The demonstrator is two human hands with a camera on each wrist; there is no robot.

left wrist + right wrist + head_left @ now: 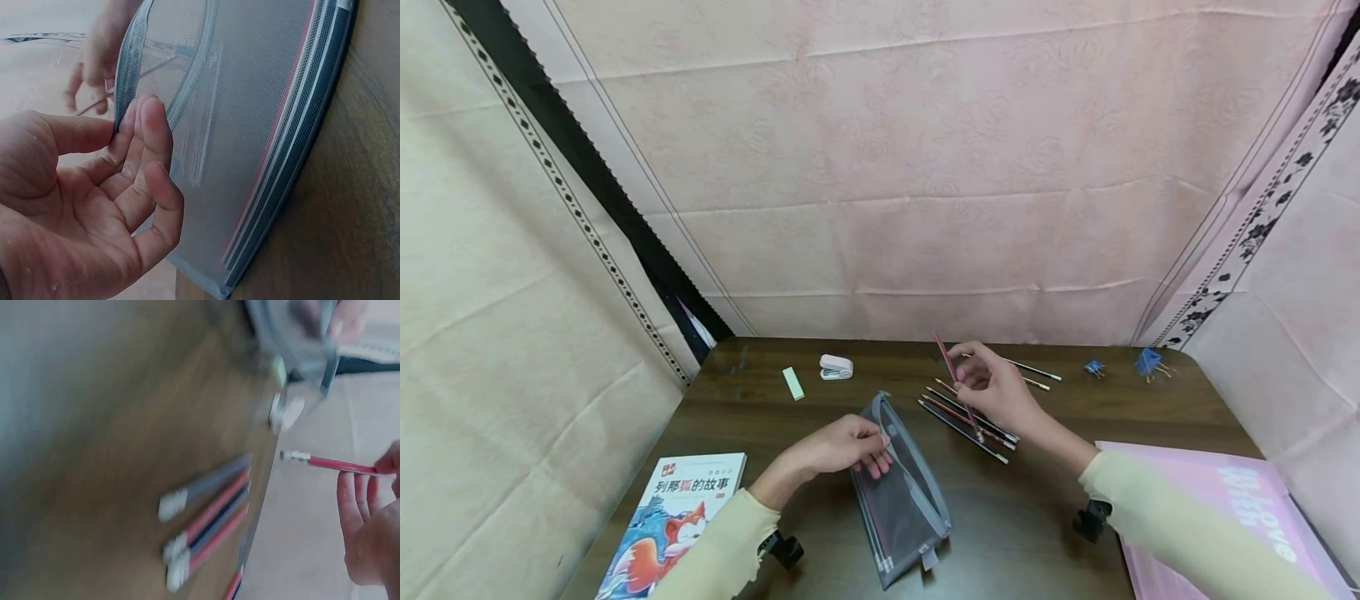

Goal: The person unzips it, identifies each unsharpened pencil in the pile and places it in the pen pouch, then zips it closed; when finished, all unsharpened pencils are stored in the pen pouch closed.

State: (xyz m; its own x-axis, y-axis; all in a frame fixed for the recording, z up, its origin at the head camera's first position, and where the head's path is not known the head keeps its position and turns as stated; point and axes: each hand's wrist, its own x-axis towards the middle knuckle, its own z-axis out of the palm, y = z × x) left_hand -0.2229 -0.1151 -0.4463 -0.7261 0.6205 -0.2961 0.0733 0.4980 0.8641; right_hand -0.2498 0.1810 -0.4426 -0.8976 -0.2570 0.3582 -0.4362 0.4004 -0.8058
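My left hand (844, 446) pinches the zipped edge of a grey mesh pencil case (917, 521) between thumb and fingers. The case's mouth gapes, and in the left wrist view striped pencils (284, 140) show through the mesh along its side. Raised over the table, my right hand (992, 392) holds a red pencil (337, 464) between thumb and fingertips, its eraser end pointing down toward the table. Below that hand several dark and red pencils (964, 429) lie side by side, just right of the case. The right wrist view is blurred.
Behind the case lie a pale green strip (793, 383) and a small white object (836, 367). More pencils (1036, 371) lie beyond my right hand, with two blue binder clips (1148, 363) farther right. A fox storybook (681, 521) is at left, a pink folder (1206, 483) at right.
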